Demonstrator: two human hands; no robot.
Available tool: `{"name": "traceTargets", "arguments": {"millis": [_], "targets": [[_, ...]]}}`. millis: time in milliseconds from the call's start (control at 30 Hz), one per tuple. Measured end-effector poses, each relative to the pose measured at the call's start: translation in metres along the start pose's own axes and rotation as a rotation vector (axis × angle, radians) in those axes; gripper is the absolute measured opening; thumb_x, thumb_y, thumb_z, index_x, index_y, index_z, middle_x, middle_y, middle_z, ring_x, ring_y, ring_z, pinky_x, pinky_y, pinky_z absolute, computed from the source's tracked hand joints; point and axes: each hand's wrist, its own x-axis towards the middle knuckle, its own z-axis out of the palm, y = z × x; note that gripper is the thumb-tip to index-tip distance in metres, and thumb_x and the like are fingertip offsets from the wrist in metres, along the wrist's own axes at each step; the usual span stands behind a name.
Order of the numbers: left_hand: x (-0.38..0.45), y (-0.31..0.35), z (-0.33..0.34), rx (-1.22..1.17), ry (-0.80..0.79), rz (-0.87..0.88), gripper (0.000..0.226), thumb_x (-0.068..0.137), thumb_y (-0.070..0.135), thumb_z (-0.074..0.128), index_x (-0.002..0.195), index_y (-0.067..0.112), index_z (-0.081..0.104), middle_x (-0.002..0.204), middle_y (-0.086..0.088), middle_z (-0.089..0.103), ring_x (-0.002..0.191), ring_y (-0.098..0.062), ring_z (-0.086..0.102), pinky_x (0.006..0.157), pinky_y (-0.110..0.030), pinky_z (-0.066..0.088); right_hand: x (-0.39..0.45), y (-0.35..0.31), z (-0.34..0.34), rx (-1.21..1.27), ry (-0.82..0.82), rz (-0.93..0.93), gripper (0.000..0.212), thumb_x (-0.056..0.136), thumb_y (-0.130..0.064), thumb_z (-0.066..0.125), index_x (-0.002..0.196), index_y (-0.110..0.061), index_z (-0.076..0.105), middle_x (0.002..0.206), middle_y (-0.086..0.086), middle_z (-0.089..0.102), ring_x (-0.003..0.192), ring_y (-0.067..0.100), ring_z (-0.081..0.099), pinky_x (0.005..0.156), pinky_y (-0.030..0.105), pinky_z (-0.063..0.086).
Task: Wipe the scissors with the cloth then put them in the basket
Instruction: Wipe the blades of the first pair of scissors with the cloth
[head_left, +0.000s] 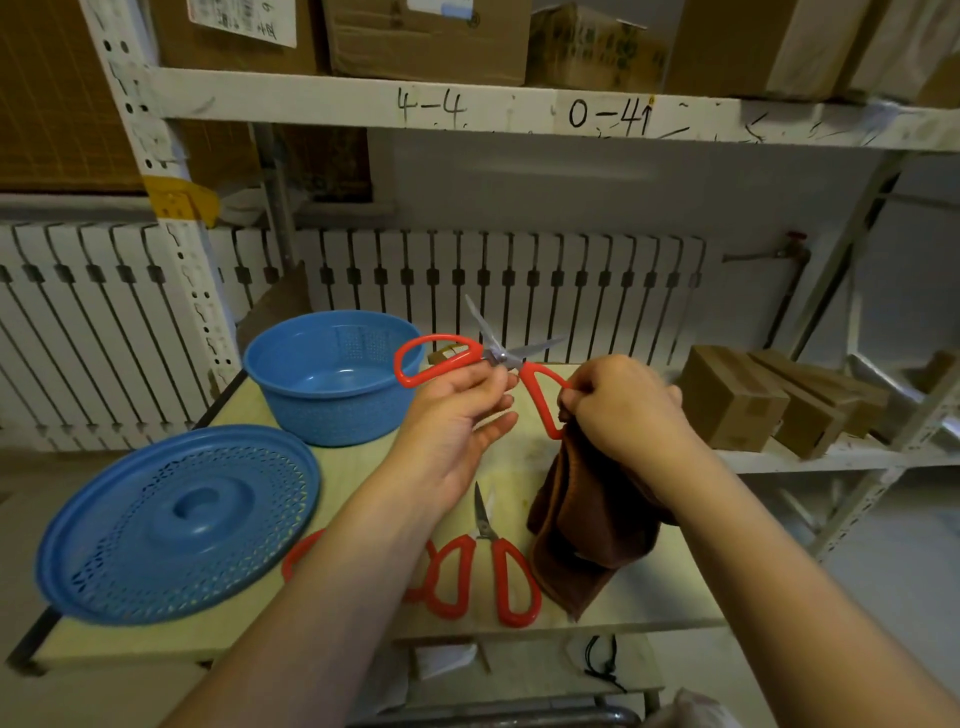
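Observation:
Red-handled scissors are held up above the table with their blades spread apart. My left hand pinches them near the pivot and the left handle loop. My right hand grips the other handle loop together with a brown cloth, which hangs down to the table. The blue basket stands behind and to the left, with nothing in it. Another pair of red-handled scissors lies on the table below my hands. More red handles show partly from under my left forearm.
The basket's blue perforated lid lies at the front left of the small wooden table. Cardboard boxes sit on a shelf to the right. A white radiator runs along the wall behind.

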Motion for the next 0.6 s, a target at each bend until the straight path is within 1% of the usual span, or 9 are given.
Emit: {"name": "traceTargets", "arguments": {"millis": [67, 133, 233, 300, 333, 400, 467, 567, 600], "targets": [[0.002, -0.003, 0.003, 0.139, 0.018, 0.054, 0.017, 0.089, 0.005, 0.062, 0.102, 0.014, 0.068, 0.104, -0.006, 0.071, 0.098, -0.019, 0.065, 0.087, -0.033, 0.056, -0.001, -0.001, 0.001, 0.011, -0.01, 0.006, 0.02, 0.097, -0.031, 0.053, 0.109, -0.021, 0.065, 0.094, -0.004, 0.063, 0.095, 0.018, 0.056, 0.103, 0.048, 0.039], [0.003, -0.004, 0.004, 0.255, 0.005, 0.11, 0.022, 0.089, 0.001, 0.061, 0.105, 0.015, 0.067, 0.106, -0.009, 0.07, 0.101, -0.021, 0.066, 0.086, -0.032, 0.056, -0.003, -0.002, 0.002, 0.036, -0.026, 0.004, 0.021, 0.097, -0.032, 0.053, 0.108, -0.02, 0.066, 0.094, -0.003, 0.065, 0.095, 0.019, 0.059, 0.101, 0.047, 0.042], [0.001, -0.004, 0.007, 0.372, -0.016, 0.168, 0.022, 0.09, -0.002, 0.058, 0.1, 0.017, 0.064, 0.1, -0.009, 0.07, 0.097, -0.02, 0.067, 0.082, -0.029, 0.057, -0.006, -0.005, 0.003, 0.055, -0.034, -0.013, 0.02, 0.097, -0.034, 0.052, 0.105, -0.021, 0.066, 0.092, -0.004, 0.065, 0.093, 0.018, 0.059, 0.1, 0.045, 0.042], [-0.001, -0.003, 0.009, 0.405, -0.015, 0.184, 0.021, 0.092, 0.0, 0.056, 0.102, 0.017, 0.062, 0.096, -0.007, 0.069, 0.093, -0.016, 0.068, 0.078, -0.025, 0.058, -0.007, -0.006, 0.005, 0.057, -0.025, -0.028, 0.019, 0.097, -0.033, 0.051, 0.102, -0.022, 0.066, 0.091, -0.004, 0.065, 0.092, 0.017, 0.058, 0.101, 0.044, 0.038], [-0.001, -0.004, 0.009, 0.417, -0.016, 0.184, 0.02, 0.093, 0.001, 0.055, 0.105, 0.015, 0.061, 0.095, -0.007, 0.069, 0.094, -0.016, 0.068, 0.078, -0.025, 0.058, -0.008, -0.007, 0.005, 0.062, -0.026, -0.032, 0.019, 0.098, -0.033, 0.051, 0.101, -0.023, 0.066, 0.091, -0.005, 0.064, 0.091, 0.017, 0.057, 0.101, 0.043, 0.037], [0.0, -0.004, 0.008, 0.396, -0.03, 0.173, 0.019, 0.095, 0.002, 0.053, 0.11, 0.012, 0.059, 0.089, -0.002, 0.069, 0.097, -0.019, 0.069, 0.083, -0.031, 0.058, -0.01, -0.006, 0.006, 0.085, -0.051, -0.046, 0.018, 0.097, -0.033, 0.051, 0.097, -0.024, 0.067, 0.089, -0.005, 0.064, 0.091, 0.017, 0.057, 0.1, 0.044, 0.039], [0.001, -0.003, 0.007, 0.372, -0.048, 0.175, 0.019, 0.096, 0.003, 0.05, 0.112, 0.01, 0.058, 0.079, 0.004, 0.067, 0.096, -0.024, 0.068, 0.085, -0.036, 0.057, -0.013, -0.005, 0.008, 0.127, -0.083, -0.086, 0.016, 0.096, -0.034, 0.053, 0.091, -0.026, 0.066, 0.087, -0.005, 0.064, 0.09, 0.018, 0.058, 0.098, 0.046, 0.043], [0.0, 0.0, 0.007, 0.404, -0.044, 0.22, 0.018, 0.098, 0.003, 0.048, 0.113, 0.009, 0.055, 0.073, 0.006, 0.06, 0.085, -0.017, 0.065, 0.076, -0.029, 0.057, -0.018, -0.001, 0.009, 0.238, -0.095, -0.156, 0.012, 0.094, -0.033, 0.057, 0.085, -0.031, 0.065, 0.087, -0.007, 0.065, 0.093, 0.019, 0.06, 0.096, 0.047, 0.045], [0.001, 0.001, 0.006, 0.413, -0.032, 0.233, 0.018, 0.098, 0.003, 0.047, 0.113, 0.009, 0.054, 0.071, 0.007, 0.058, 0.082, -0.015, 0.063, 0.076, -0.029, 0.058, -0.02, 0.001, 0.008, 0.268, -0.087, -0.171, 0.011, 0.093, -0.032, 0.058, 0.083, -0.034, 0.063, 0.089, -0.008, 0.065, 0.096, 0.019, 0.059, 0.096, 0.047, 0.045]]}}
